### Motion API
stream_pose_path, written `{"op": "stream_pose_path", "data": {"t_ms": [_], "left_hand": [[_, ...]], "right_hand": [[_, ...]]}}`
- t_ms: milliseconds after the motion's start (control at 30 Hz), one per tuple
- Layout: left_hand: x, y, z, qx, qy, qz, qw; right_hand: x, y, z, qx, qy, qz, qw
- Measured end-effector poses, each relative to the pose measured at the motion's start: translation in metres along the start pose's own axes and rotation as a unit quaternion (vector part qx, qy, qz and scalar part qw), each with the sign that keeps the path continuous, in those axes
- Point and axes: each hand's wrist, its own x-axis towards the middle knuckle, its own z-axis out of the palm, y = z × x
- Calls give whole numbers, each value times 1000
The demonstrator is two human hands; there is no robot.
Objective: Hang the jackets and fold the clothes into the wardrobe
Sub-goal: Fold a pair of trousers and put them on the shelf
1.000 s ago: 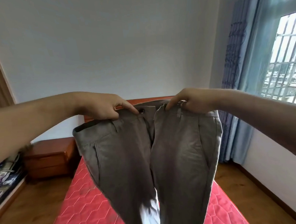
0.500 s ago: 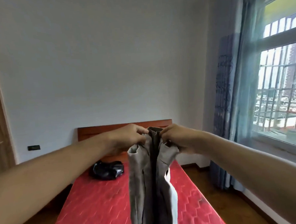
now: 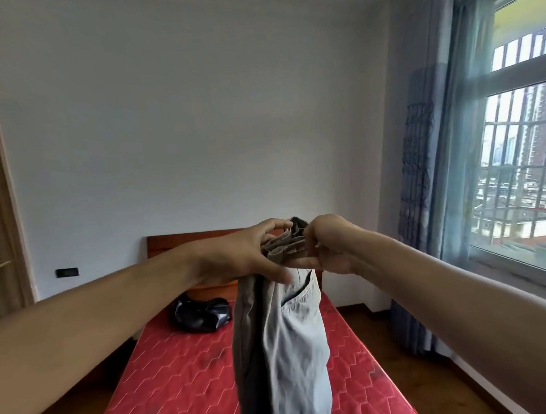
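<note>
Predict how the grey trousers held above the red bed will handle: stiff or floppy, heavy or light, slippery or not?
Probably floppy: the trousers hang straight down from the waistband, which the left hand and right hand hold, and they crease softly. Likely light, since finger grips alone carry them. The matte woven cloth seems unlikely to slip.

No writing can be read.
The trousers (image 3: 294, 341) held between the left hand (image 3: 236, 259) and right hand (image 3: 333, 244) show no legible label. The dark marks on the curtain (image 3: 417, 174), well right of the right hand, are too blurred to read.
</note>
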Motion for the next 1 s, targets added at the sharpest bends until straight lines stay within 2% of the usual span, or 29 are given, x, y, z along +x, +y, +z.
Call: {"op": "stream_pose_path", "data": {"t_ms": [67, 100, 133, 167, 200, 233, 267, 300, 333, 367, 433, 500, 700, 800, 900, 1000], "left_hand": [[-1, -2, 3, 61, 44, 13, 997], [-1, -4, 3, 88, 64, 22, 994], [-1, -6, 1, 109, 77, 29, 991], [-2, -7, -2, 122, 86, 33, 988], [-3, -9, -5, 136, 89, 36, 986], [-4, -9, -9, 148, 89, 43, 984], [-5, -8, -12, 160, 83, 54, 982], [-6, -8, -15, 168, 76, 65, 981], [-6, -6, -18, 167, 69, 78, 980], [-6, -4, -20, 161, 62, 90, 981], [-8, 0, -22, 162, 49, 114, 979], [-11, 2, -25, 186, 36, 128, 973], [-24, -7, -40, 353, 34, 84, 931], [-32, -20, -49, 389, 78, 71, 915], [-39, -26, -56, 374, 108, 50, 920], [-43, -29, -57, 363, 100, 34, 926]], "right_hand": [[1, 0, 1, -35, 11, 0, 999], [0, -1, 0, -93, 23, -5, 995], [-2, -1, -3, -201, 38, -23, 978], [-4, -2, -9, -354, 48, -56, 932], [-4, -5, -16, -520, 49, -95, 847], [-5, -9, -22, -656, 44, -131, 742], [-5, -12, -27, -742, 38, -154, 651], [-6, -16, -32, -783, 31, -164, 599], [-6, -19, -36, -796, 12, -168, 581], [-7, -21, -37, -791, -18, -162, 590], [-6, -21, -39, -760, -74, -145, 630], [-2, -15, -42, -722, -90, -131, 674], [-7, -12, -39, -675, -79, -145, 719], [-9, -12, -32, -679, -60, -183, 708], [-11, -14, -32, -714, -55, -196, 670], [-12, -16, -37, -716, -50, -208, 665]]}}
